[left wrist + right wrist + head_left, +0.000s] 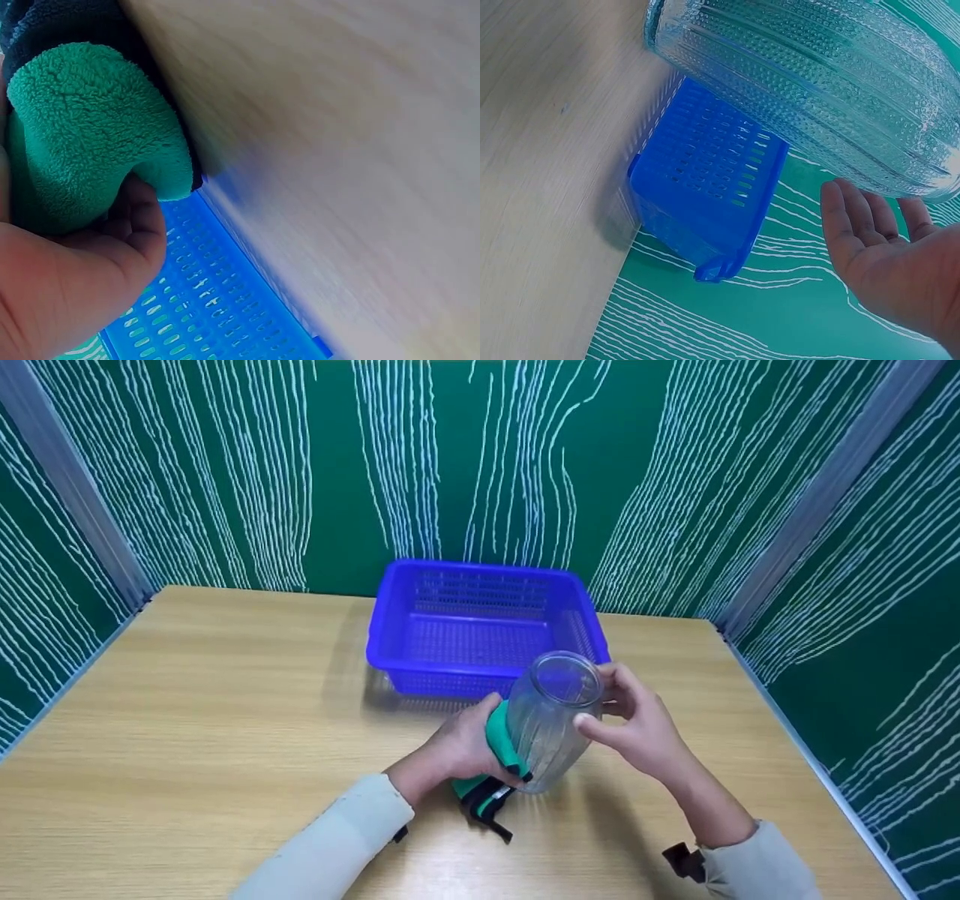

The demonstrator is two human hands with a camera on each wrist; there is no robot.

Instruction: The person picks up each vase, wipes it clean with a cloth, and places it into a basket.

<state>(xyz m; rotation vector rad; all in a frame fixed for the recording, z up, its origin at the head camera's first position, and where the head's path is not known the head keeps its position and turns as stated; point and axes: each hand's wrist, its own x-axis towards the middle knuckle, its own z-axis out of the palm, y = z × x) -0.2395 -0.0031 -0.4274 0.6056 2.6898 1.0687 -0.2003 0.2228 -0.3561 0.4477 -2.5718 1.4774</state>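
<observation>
A clear ribbed glass jar (551, 735) leans in front of the basket, open mouth up, its base close over the table. My left hand (469, 742) holds a green-and-black plush cloth (502, 739) against the jar's left side. In the left wrist view, curled fingers (142, 217) grip the cloth's fold, and a dark part of it shows above. My right hand (641, 720) is at the jar's right side just below the rim. Its fingers (844, 221) are spread and mostly extended, tips right at the glass in the right wrist view.
A blue-purple plastic basket (379, 619) with slotted walls stands at the back middle of the wooden table (187, 720), just behind the jar. Green panels (630, 420) with white wavy lines enclose the back and sides, with metal posts (795, 525) at the corners.
</observation>
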